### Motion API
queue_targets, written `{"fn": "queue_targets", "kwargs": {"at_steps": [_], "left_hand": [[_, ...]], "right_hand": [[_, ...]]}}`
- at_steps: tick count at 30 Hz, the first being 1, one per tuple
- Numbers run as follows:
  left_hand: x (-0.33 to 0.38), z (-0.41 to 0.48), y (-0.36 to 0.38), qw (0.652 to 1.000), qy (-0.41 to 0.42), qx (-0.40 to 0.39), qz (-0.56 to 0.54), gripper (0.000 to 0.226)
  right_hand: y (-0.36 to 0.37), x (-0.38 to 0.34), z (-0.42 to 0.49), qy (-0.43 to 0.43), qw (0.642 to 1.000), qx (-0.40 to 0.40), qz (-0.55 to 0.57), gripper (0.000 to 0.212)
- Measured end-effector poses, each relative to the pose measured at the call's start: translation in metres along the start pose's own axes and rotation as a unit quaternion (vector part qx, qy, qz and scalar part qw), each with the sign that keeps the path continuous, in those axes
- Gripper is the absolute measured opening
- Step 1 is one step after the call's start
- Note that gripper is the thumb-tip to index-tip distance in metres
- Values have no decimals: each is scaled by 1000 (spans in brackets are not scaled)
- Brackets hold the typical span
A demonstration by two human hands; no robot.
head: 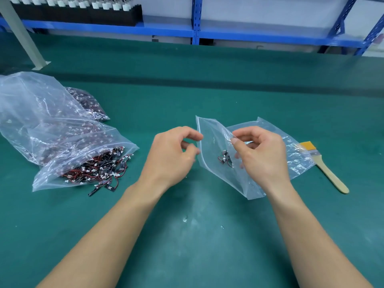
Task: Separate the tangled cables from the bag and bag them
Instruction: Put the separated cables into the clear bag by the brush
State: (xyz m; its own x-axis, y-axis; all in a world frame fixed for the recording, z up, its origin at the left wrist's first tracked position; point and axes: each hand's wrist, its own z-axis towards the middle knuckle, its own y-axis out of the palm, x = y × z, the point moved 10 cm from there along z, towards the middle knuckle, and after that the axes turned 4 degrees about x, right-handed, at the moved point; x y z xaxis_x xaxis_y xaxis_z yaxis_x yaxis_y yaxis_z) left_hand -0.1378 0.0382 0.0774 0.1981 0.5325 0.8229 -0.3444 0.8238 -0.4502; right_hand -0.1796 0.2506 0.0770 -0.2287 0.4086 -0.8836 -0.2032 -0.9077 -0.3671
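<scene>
Tangled cables (97,171) spill from the big bag (83,146) at nine o'clock, nearest the left hand (170,156); it and the right hand (261,154) each pinch one lip of the small bag (209,146).

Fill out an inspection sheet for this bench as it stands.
Surface: green mat, pale smears near the front.
Job's things: small zip bag holding a few cables; large bag at left, open.
Clutter: brush at right; spare bag beneath; scraps.
Grippers: left hand and right hand each pinch the small zip bag's edge.
Cables: tangled pile spilling from the large bag, red and black, white connectors.
Surroundings: blue shelving behind.
</scene>
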Motion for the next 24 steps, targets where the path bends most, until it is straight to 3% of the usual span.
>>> {"fn": "queue_targets", "kwargs": {"at_steps": [3,6,9,12,20,24], "left_hand": [[-18,-10,-18,959,27,-48,276,18],[-58,-24,-33,898,-82,-127,413,33],[-72,-31,-29,891,-105,-180,403,30],[-69,-30,-24,909,-89,-173,368,16],[-67,-32,-23,927,-53,-184,323,14],[-67,-35,-18,915,-23,-207,344,11]], "right_hand": [[6,3,0,-1,1000,-6,-6,15],[13,5,-1,-2,1000,-12,-23,16],[19,9,-2,5,999,-21,-26,16],[21,10,-3,-2,999,-25,-37,18],[21,14,-2,5,999,-29,-36,16],[24,15,-3,6,999,-35,-36,14]]}}
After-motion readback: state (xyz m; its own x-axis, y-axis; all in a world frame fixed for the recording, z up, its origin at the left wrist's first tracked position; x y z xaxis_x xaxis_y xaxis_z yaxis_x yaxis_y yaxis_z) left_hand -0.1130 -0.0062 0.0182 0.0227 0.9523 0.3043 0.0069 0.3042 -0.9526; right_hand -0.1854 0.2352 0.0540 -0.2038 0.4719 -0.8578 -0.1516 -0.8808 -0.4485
